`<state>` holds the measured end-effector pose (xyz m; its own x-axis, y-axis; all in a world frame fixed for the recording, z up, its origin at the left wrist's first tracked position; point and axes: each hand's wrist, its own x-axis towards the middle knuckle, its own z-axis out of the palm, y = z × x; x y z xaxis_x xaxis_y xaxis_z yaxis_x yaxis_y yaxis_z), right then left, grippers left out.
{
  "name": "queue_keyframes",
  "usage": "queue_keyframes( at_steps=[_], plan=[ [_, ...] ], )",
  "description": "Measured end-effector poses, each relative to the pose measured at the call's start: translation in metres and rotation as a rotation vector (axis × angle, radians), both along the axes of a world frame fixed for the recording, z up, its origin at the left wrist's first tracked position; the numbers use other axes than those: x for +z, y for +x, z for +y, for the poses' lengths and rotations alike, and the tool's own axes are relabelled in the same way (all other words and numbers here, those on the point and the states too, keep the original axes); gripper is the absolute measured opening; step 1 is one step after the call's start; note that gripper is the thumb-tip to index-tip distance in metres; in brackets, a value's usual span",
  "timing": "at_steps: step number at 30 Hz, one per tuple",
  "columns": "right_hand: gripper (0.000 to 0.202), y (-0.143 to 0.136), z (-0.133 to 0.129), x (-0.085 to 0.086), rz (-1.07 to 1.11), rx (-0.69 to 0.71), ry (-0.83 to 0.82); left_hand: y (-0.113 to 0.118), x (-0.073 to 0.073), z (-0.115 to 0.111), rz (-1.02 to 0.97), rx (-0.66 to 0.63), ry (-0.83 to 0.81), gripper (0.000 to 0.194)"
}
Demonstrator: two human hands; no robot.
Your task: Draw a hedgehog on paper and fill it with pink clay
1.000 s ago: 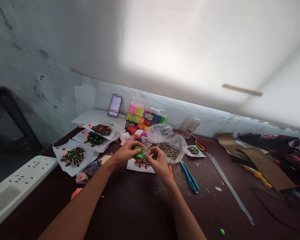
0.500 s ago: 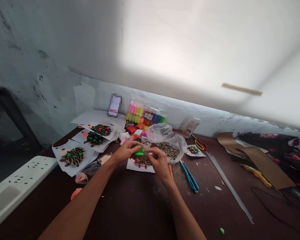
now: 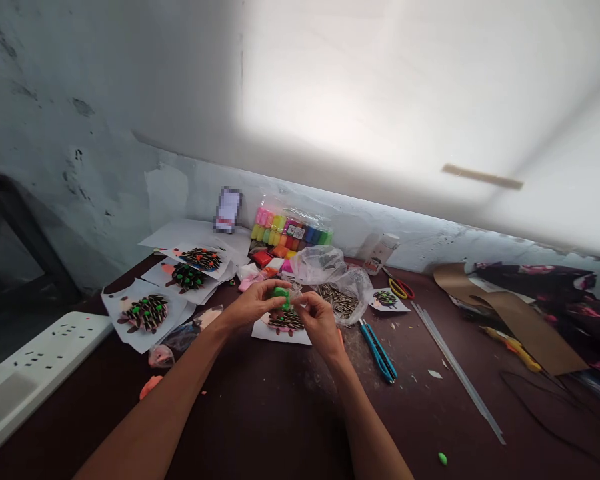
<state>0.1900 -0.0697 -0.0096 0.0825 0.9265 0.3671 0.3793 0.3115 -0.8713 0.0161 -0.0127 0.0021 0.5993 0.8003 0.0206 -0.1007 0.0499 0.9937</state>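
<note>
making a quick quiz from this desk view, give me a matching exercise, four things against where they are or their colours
Things
1. green lump
2. cutter
3. scissors
4. socket strip

Places and colours
A. red and yellow handles
B. white, beyond the left forearm, at the picture's left edge
C. in the fingers of the left hand
D. blue, just right of the right hand

Pairs: 1-C, 2-D, 3-A, 4-B

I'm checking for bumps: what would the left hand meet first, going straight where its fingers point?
Probably the right hand, just past the green lump that the left hand holds, though depth is unclear.
</note>
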Motion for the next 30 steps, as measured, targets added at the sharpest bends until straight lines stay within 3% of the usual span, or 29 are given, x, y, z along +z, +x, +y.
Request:
queue_keyframes(
  at_steps=[6,12,22,30],
  plan=[
    [0.026,-0.002,-0.002,0.002,-0.046,-0.032,0.009,-0.002,-0.001,0.002,0.004,0.027,-0.04,0.053],
    [0.016,0.0,0.0,-0.001,0.001,0.006,-0.062,0.001,0.0,0.001,-0.01,0.053,-0.095,0.045],
    [0.012,-0.009,-0.005,-0.004,-0.022,-0.026,-0.017,0.002,-0.002,0.003,-0.003,0.082,-0.097,0.044],
    [0.012,-0.01,-0.007,0.003,-0.087,-0.022,0.032,0.004,0.003,-0.002,-0.003,0.069,-0.079,0.042]
  ],
)
